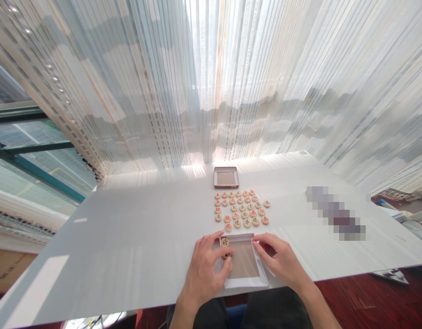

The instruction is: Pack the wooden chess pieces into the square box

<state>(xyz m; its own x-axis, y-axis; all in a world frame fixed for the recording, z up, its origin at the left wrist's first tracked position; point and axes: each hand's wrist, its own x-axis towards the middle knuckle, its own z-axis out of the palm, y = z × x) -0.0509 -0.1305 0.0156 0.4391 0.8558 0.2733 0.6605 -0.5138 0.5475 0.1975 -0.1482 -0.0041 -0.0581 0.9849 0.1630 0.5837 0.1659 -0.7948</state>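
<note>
My left hand reaches over the left side of a shallow white box near the table's front edge. Its bent index finger and thumb close around a round wooden xiangqi piece, partly hidden under them. Just beyond, a piece with a black character lies inside the box along its left wall. At the box's right wall is my right hand, its thumb and index finger pinching the rim near the far right corner. Past the box, several xiangqi pieces with red or black characters lie face up in loose rows.
A second shallow box part with a brown rim sits behind the pieces. All this rests on a white table. A pixelated patch covers something to the right. Sheer striped curtains hang along the far edge.
</note>
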